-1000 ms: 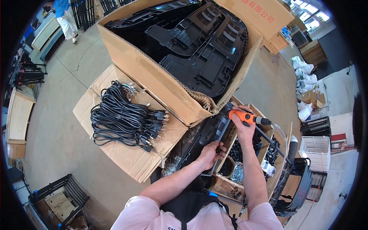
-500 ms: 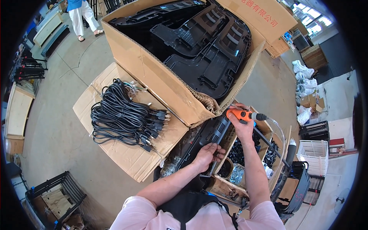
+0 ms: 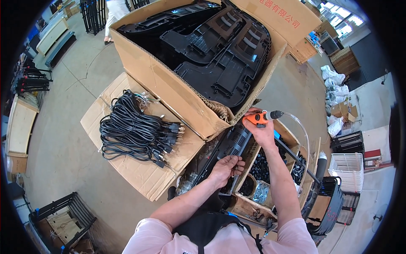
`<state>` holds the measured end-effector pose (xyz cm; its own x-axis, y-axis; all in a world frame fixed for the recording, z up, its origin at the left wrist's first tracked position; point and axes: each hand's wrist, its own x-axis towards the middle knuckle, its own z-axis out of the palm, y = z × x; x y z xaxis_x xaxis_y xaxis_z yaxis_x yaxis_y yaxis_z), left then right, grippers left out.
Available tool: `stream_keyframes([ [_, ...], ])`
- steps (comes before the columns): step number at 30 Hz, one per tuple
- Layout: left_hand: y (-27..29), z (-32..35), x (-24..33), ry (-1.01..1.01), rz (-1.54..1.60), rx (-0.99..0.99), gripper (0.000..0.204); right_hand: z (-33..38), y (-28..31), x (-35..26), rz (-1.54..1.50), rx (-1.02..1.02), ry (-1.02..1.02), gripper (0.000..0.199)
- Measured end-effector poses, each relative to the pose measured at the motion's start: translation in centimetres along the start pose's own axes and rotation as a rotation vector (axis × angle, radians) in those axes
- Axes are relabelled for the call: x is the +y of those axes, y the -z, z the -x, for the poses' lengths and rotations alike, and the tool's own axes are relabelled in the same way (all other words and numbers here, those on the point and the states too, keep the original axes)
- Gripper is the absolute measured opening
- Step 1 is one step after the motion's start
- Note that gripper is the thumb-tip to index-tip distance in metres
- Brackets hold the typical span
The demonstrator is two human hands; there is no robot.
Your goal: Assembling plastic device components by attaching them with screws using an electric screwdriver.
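Note:
My right hand point(image 3: 263, 134) is wrapped round an orange air screwdriver point(image 3: 256, 119), whose black rear fitting runs into a clear hose point(image 3: 301, 122). The tool is over the far end of a long black plastic panel with vent slots point(image 3: 237, 142); its tip is hidden. At the panel's near end my left hand point(image 3: 226, 170) has its fingers curled and pinched together; whatever they hold is too small to make out. Just right of the panel stands a wooden parts box point(image 3: 270, 206), with black small parts point(image 3: 260, 167) and a bag of silvery pieces point(image 3: 261, 192) in its compartments.
A large cardboard box point(image 3: 169, 91) of black plastic shells point(image 3: 220, 80) stands ahead. Bundled black power cords point(image 3: 131, 127) lie on a cardboard flap point(image 3: 148, 184) at left. Black metal frames point(image 3: 63, 216) stand on the floor at lower left. A person point(image 3: 115, 15) is at the far left.
My right hand has shifted slightly left and nearer the panel with the air screwdriver. My left hand stays pinched beside the panel. The person in the background has moved right, partly behind the box.

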<state>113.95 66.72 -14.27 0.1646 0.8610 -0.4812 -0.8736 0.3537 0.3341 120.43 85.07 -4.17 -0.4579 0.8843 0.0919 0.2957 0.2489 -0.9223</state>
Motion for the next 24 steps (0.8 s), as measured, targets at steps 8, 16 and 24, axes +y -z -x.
stream_keyframes([
  [8, 0.5, 0.1, -0.6, -0.071, 0.037, -0.05, 0.028, -0.4, 0.3, 0.8, 0.047, -0.029, -0.045, 0.039],
  [16, 0.1, 0.1, -0.6, -0.096, 0.093, -0.056, 0.024, 0.1, 0.8, 0.1, 0.058, 0.003, 0.023, 0.038],
  [24, 0.5, -0.9, 0.2, -0.181, 0.2, 0.062, 0.021, 7.1, 3.1, -4.5, -0.317, 0.075, -0.02, 0.047],
])
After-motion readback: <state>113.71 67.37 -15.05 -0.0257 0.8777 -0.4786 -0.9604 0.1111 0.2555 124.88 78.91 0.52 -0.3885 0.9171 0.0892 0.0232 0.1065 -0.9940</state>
